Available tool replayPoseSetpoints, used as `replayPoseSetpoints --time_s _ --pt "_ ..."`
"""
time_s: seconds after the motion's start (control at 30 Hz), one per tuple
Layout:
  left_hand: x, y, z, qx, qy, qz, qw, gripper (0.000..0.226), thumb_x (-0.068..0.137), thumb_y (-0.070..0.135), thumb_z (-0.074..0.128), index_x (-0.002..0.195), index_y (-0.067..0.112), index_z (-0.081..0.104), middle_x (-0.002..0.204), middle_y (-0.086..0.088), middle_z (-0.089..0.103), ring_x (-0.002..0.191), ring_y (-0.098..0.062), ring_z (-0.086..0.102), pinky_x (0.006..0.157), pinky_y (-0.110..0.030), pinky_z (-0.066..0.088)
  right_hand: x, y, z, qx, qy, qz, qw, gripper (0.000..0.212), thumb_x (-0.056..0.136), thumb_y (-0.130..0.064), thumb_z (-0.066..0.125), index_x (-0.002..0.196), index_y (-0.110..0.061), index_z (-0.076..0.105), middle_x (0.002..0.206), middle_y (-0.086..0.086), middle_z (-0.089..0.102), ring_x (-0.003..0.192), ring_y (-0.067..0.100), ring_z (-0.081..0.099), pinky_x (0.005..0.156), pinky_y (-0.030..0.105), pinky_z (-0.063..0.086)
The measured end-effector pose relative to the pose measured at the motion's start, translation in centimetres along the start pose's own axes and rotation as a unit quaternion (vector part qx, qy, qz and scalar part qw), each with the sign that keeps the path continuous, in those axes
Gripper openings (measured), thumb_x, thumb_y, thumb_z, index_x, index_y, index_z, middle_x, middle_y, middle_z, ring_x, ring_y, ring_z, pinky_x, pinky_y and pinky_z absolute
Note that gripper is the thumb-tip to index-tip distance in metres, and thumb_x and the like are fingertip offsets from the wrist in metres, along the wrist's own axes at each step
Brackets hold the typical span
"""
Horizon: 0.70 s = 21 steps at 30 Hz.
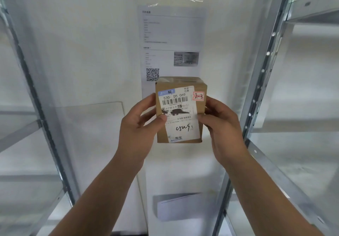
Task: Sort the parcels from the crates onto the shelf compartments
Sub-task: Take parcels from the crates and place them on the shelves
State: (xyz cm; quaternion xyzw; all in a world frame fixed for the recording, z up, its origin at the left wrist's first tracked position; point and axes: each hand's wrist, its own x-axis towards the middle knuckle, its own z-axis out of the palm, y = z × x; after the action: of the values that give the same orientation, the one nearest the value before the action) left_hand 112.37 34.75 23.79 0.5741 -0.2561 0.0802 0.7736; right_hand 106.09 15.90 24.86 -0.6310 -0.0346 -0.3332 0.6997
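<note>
Head view: left shelving unit (42, 107) stands at the frame's left. Left hand (139, 125) and right hand (222, 127) grip the cardboard parcel (179, 111) by its sides, in mid-air between the units. Its red sticker (198, 96) reads 2-3. Right shelving unit (260, 81) stands alongside. Judgement: parcel not yet shelved; crates out of view.
</note>
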Motion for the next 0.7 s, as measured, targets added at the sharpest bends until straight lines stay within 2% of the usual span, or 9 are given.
replayPoseSetpoints --time_s 0.07,0.13,0.17,0.23,0.27,0.33,0.4,0.5,0.7 --pt "-0.4 -0.4 -0.4 -0.004 -0.010 -0.014 1.000 0.063 0.079 0.015 0.083 0.139 0.026 0.068 0.139 -0.001 0.070 0.130 -0.026 0.065 0.109 -0.053 0.052 -0.9 0.5 0.2 -0.004 0.007 -0.001 1.000 0.055 0.073 -0.006 0.068 0.126 -0.020 0.071 0.126 0.002 0.077 0.126 0.030 0.066 0.100 0.051 0.057" --pt "-1.0 -1.0 -0.7 -0.009 -0.017 -0.026 0.999 0.060 0.076 0.021 0.085 0.135 0.026 0.069 0.138 -0.003 0.070 0.130 -0.030 0.065 0.109 -0.057 0.051 -1.9 1.1 0.3 0.008 0.013 0.011 1.000 0.050 0.071 -0.004 0.071 0.118 -0.021 0.067 0.122 0.002 0.077 0.121 0.028 0.069 0.090 0.044 0.059" --pt "-1.4 -1.5 -0.8 -0.010 -0.020 -0.034 0.999 0.054 0.080 0.014 0.084 0.131 0.026 0.069 0.133 -0.004 0.073 0.127 -0.030 0.067 0.106 -0.055 0.054 -2.5 1.5 0.3 0.011 0.014 0.020 1.000 0.050 0.071 -0.002 0.071 0.116 -0.020 0.065 0.120 0.003 0.078 0.117 0.028 0.071 0.086 0.040 0.060" --pt "-2.4 -2.5 -1.3 -0.014 -0.028 -0.050 0.998 0.047 0.089 -0.003 0.076 0.126 0.026 0.065 0.124 -0.004 0.076 0.121 -0.026 0.070 0.095 -0.042 0.060 -4.0 2.2 0.3 0.000 0.022 0.032 0.999 0.049 0.074 -0.004 0.073 0.120 -0.019 0.065 0.121 0.004 0.078 0.116 0.027 0.072 0.086 0.038 0.061" --pt "-2.8 -3.0 -1.5 -0.011 -0.034 -0.061 0.998 0.048 0.092 -0.005 0.073 0.127 0.027 0.063 0.122 -0.004 0.077 0.119 -0.024 0.071 0.090 -0.036 0.060 -4.7 2.6 0.4 -0.009 0.031 0.039 0.999 0.050 0.076 -0.007 0.073 0.124 -0.019 0.065 0.124 0.004 0.077 0.116 0.027 0.072 0.088 0.040 0.062" --pt "-3.8 -4.3 -2.0 -0.002 -0.038 -0.091 0.995 0.053 0.093 -0.001 0.074 0.134 0.029 0.060 0.123 -0.001 0.076 0.118 -0.021 0.072 0.087 -0.033 0.061 -6.3 3.5 0.4 -0.024 0.048 0.058 0.997 0.051 0.080 -0.011 0.073 0.131 -0.017 0.064 0.127 0.004 0.076 0.117 0.027 0.072 0.087 0.039 0.062" --pt "-4.8 -5.5 -2.4 0.008 -0.041 -0.127 0.991 0.053 0.089 0.009 0.080 0.135 0.027 0.062 0.123 0.002 0.076 0.117 -0.021 0.072 0.092 -0.037 0.061 -7.8 4.5 0.2 -0.031 0.064 0.086 0.994 0.052 0.083 -0.012 0.074 0.134 -0.016 0.064 0.128 0.004 0.076 0.116 0.027 0.072 0.084 0.036 0.062" --pt "-6.4 -7.1 -2.5 0.034 -0.058 -0.171 0.983 0.051 0.081 0.028 0.078 0.130 0.029 0.066 0.124 0.008 0.076 0.118 -0.018 0.072 0.099 -0.045 0.059 -10.1 5.6 -0.2 -0.036 0.098 0.133 0.985 0.043 0.092 -0.001 0.073 0.133 -0.013 0.066 0.125 0.003 0.077 0.111 0.025 0.075 0.076 0.029 0.061" --pt "-9.9 -8.7 -1.7 0.032 -0.098 -0.229 0.968 0.058 0.079 0.033 0.078 0.135 0.031 0.065 0.126 0.009 0.075 0.119 -0.020 0.070 0.103 -0.051 0.057 -14.5 6.2 -1.6 -0.054 0.159 0.190 0.967 0.035 0.097 0.005 0.064 0.124 -0.016 0.070 0.116 0.001 0.080 0.100 0.019 0.078 0.069 0.024 0.059"
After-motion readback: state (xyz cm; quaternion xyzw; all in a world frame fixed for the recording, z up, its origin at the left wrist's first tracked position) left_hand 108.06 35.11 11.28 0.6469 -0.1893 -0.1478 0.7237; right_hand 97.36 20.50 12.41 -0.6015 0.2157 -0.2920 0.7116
